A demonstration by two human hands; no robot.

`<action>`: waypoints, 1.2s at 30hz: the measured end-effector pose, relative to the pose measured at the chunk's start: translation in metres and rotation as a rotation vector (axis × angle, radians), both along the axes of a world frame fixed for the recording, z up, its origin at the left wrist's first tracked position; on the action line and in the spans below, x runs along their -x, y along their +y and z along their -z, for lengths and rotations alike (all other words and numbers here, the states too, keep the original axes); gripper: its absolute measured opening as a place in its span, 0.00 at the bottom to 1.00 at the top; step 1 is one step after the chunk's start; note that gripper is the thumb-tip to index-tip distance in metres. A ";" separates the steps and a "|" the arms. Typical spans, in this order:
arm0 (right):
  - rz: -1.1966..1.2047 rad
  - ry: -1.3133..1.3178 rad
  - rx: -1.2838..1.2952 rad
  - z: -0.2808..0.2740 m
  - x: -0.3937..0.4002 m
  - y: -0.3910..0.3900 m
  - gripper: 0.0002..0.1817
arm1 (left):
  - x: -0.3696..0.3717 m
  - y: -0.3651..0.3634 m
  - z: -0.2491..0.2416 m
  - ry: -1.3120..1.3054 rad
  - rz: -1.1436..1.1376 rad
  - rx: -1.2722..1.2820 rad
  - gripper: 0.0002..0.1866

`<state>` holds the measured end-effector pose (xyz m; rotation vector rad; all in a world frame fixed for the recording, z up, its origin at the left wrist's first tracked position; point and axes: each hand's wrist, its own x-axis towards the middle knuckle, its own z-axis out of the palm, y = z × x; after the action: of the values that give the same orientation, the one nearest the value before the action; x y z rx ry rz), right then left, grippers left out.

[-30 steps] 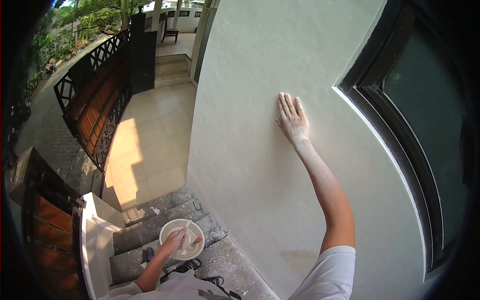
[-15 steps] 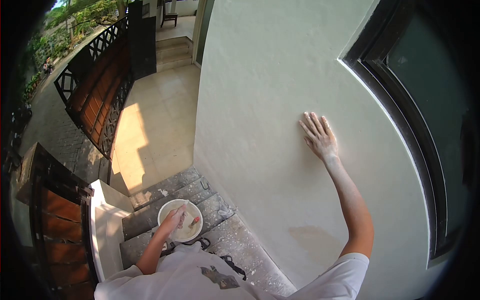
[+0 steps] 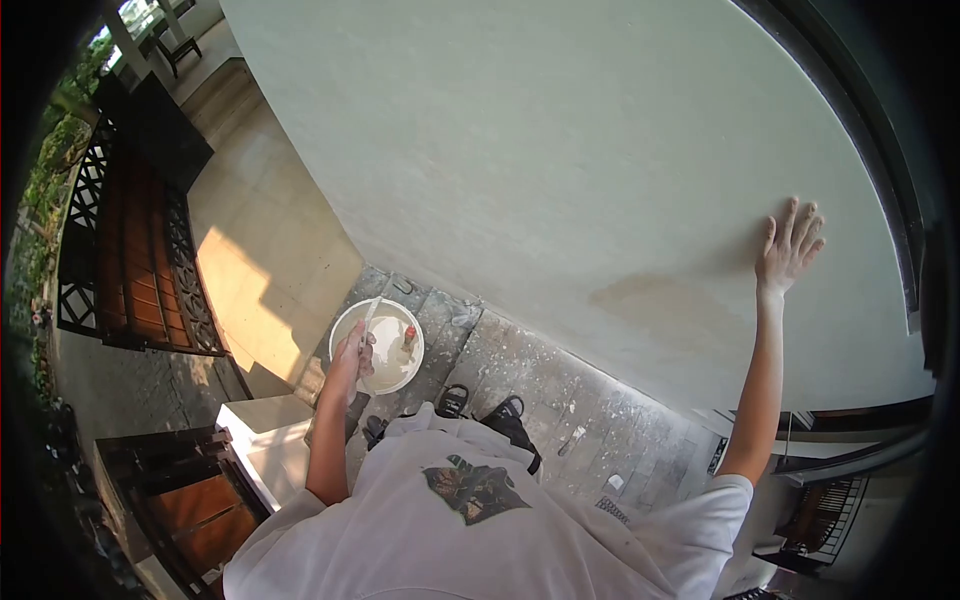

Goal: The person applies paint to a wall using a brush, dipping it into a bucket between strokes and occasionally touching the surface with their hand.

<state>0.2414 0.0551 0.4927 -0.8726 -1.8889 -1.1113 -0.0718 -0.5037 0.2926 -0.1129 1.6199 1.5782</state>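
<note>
My left hand (image 3: 354, 357) is closed around the pale, strap-like handle of a white bucket (image 3: 421, 362). The handle runs across the bucket's mouth from rim to rim. Inside the bucket are a pale wet mix and a tool with a red end (image 3: 410, 333), whose kind I cannot make out. Far to the right, my right hand (image 3: 790, 248) lies with fingers spread on a pale painted wall (image 3: 560, 150), below the dark window frame. Nothing shows in its grasp. A tan patch (image 3: 650, 298) marks the wall left of that hand.
Splattered grey paving and steps (image 3: 610, 430) lie around my sandalled feet (image 3: 453, 400). A low white pillar (image 3: 265, 430) and a brown gate (image 3: 200, 505) stand at left. Farther off are a tiled floor (image 3: 260, 200), another gate (image 3: 135, 240) and a chair (image 3: 180, 52).
My view has swung right and down. My right hand has shifted rightward and is nearer the window frame's lower part. The bucket stays with my left hand.
</note>
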 end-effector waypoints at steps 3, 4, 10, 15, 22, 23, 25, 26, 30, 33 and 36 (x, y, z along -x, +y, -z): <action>0.034 0.570 0.465 0.058 -0.072 -0.019 0.34 | -0.002 0.018 0.000 0.015 0.055 0.022 0.24; 0.054 0.712 0.772 0.096 -0.116 -0.010 0.37 | -0.002 0.024 0.000 0.005 0.086 0.022 0.24; 0.354 1.248 1.760 0.441 -0.330 -0.157 0.16 | -0.008 0.055 0.008 -0.021 0.225 0.037 0.24; 0.741 1.367 2.004 0.511 -0.313 -0.380 0.11 | -0.027 0.084 0.011 -0.012 0.320 0.077 0.23; 0.737 1.451 1.995 0.532 -0.302 -0.406 0.13 | -0.061 0.112 0.003 0.012 0.354 0.051 0.23; 0.695 1.420 1.980 0.537 -0.300 -0.390 0.14 | -0.066 0.115 0.002 0.013 0.348 0.045 0.23; 0.485 1.439 1.992 0.529 -0.286 -0.353 0.13 | -0.078 0.123 -0.003 0.012 0.322 0.033 0.23; 0.405 1.403 1.965 0.530 -0.280 -0.333 0.11 | -0.084 0.126 -0.007 0.010 0.304 0.027 0.23; 0.035 1.314 1.910 0.527 -0.249 -0.254 0.10 | -0.110 0.138 -0.013 0.028 0.233 0.005 0.23; -0.107 1.163 1.991 0.520 -0.241 -0.212 0.12 | -0.129 0.146 -0.019 0.048 0.208 -0.013 0.23; -0.168 1.182 2.072 0.518 -0.239 -0.189 0.13 | -0.149 0.153 -0.017 0.074 0.175 0.011 0.23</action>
<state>0.4808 -0.1343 -0.0256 -1.6059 -1.2888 1.7012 0.0769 -0.3506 0.3101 0.0803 1.6490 1.4544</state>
